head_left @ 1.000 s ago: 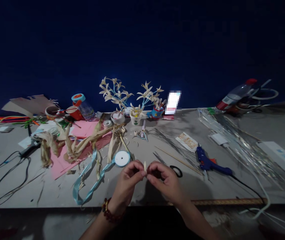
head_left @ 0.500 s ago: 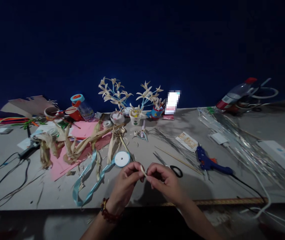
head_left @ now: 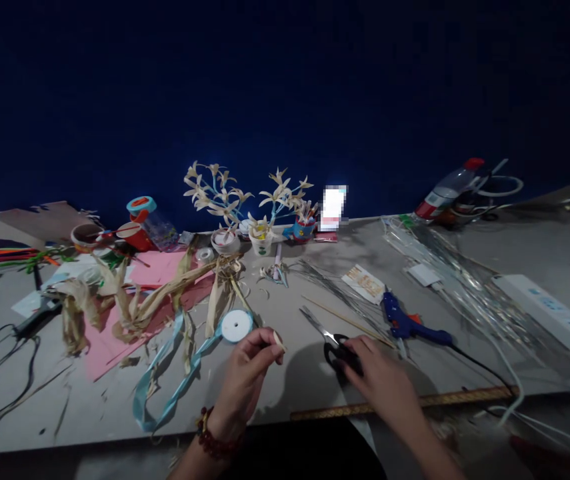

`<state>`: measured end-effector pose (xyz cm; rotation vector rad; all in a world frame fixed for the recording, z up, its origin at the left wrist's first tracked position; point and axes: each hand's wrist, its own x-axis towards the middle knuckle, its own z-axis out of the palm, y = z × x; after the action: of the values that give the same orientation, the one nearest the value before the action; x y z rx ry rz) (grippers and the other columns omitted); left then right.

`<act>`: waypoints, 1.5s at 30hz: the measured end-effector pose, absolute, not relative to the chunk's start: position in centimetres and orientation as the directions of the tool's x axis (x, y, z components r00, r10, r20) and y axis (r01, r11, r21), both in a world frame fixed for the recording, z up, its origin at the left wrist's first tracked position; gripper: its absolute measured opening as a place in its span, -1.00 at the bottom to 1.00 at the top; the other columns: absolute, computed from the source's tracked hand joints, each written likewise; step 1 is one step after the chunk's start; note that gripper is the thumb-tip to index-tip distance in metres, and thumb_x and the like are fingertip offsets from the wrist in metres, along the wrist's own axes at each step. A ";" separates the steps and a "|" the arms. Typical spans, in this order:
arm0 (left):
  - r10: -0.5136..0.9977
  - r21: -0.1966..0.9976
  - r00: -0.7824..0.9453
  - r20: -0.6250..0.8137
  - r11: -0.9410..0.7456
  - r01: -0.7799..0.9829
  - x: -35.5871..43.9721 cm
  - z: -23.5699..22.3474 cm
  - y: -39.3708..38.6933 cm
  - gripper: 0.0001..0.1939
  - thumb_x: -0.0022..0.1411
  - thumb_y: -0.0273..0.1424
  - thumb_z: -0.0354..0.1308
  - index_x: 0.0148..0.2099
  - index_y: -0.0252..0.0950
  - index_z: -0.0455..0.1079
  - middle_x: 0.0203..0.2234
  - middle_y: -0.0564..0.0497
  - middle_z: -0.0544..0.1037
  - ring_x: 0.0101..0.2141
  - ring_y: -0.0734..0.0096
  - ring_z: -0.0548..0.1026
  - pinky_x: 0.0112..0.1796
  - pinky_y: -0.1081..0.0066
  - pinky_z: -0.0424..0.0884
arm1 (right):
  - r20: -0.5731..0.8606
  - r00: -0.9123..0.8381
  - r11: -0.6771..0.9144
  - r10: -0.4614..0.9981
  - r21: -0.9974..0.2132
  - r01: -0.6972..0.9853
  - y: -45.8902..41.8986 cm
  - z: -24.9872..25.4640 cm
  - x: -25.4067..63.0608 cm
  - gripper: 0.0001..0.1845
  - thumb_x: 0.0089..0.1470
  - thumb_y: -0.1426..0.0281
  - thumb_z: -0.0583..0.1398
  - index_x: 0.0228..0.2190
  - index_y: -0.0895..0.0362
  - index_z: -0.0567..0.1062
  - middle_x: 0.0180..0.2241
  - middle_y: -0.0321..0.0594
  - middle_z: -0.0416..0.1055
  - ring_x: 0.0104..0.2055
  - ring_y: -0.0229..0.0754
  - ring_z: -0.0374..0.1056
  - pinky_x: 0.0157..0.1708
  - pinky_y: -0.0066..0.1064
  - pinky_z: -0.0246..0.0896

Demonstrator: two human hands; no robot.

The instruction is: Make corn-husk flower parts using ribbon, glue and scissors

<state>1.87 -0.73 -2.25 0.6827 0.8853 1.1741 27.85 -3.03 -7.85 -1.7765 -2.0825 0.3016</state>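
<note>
My left hand [head_left: 255,360] pinches a small pale strip of corn husk [head_left: 279,341] between thumb and fingertips, in front of a spool of light-blue ribbon [head_left: 237,325]. On the table to its right, my right hand [head_left: 379,373] has its fingers closed on the black handles of a pair of scissors [head_left: 322,325]. The blades point away and to the left; part of the handles is hidden under the fingers. A thin wooden stick [head_left: 349,321] and a blue hot glue gun [head_left: 409,323] lie just beyond that hand.
Dried corn husks [head_left: 155,303] lie on pink paper [head_left: 99,343] at left. Husk flowers on blue stems [head_left: 277,193] stand in a white cup [head_left: 261,244] at the back. Bundled wires [head_left: 465,293], a power strip [head_left: 555,317] and a bottle [head_left: 447,190] occupy the right. A patterned strip [head_left: 405,401] lies along the front edge.
My right hand has let go of the husk strip and moved right, down onto the scissors' handles. My left hand still holds the strip. The whole view has shifted slightly.
</note>
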 end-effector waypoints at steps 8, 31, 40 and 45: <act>0.975 0.824 0.094 -0.202 0.221 -0.522 1.2 -2.3 -1.0 -0.83 0.06 -0.40 0.41 -0.38 -0.33 0.48 -0.45 0.06 0.43 -0.42 0.50 0.32 -0.30 0.47 0.26 | 0.023 -0.023 0.032 0.999 -0.678 0.734 -2.1 -8.2 28.7 -0.79 0.13 0.20 0.17 -0.28 0.07 0.47 -0.36 -0.14 0.55 -0.35 -0.01 0.51 -0.39 -0.26 0.37; 0.982 0.817 0.117 -0.151 0.191 -0.544 1.1 -1.9 -1.3 -0.79 -0.01 -0.35 0.48 -0.39 -0.30 0.52 -0.36 -0.02 0.52 -0.29 0.37 0.44 -0.22 0.43 0.35 | 0.183 -0.405 0.423 0.896 -0.633 0.648 -2.7 -1.5 24.4 -0.73 -0.02 0.29 0.35 -0.22 0.01 0.53 -0.29 -0.20 0.62 -0.32 -0.04 0.53 -0.34 -0.30 0.35; 0.987 0.837 0.146 -0.064 0.133 -0.531 1.0 -2.0 -1.3 -0.81 0.07 -0.34 0.44 -0.36 -0.29 0.51 -0.36 -0.01 0.50 -0.28 0.35 0.44 -0.22 0.42 0.34 | 0.169 -0.435 0.441 0.884 -0.607 0.661 -2.4 -0.7 24.6 -0.76 -0.01 0.27 0.34 -0.24 0.00 0.55 -0.26 -0.19 0.63 -0.29 -0.03 0.54 -0.33 -0.32 0.33; 0.985 0.827 0.167 -0.048 0.133 -0.546 1.0 -2.3 -1.3 -0.84 0.09 -0.36 0.43 -0.34 -0.28 0.51 -0.36 -0.01 0.51 -0.28 0.37 0.44 -0.22 0.43 0.33 | 0.148 -0.458 0.451 0.877 -0.585 0.674 -2.2 -0.2 24.7 -0.80 0.03 0.28 0.32 -0.25 0.00 0.54 -0.29 -0.19 0.64 -0.29 -0.03 0.54 -0.32 -0.30 0.32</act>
<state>1.03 -1.26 -2.27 0.7726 0.7143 1.2589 24.67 -2.18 -0.16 -1.3032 -2.2734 0.6331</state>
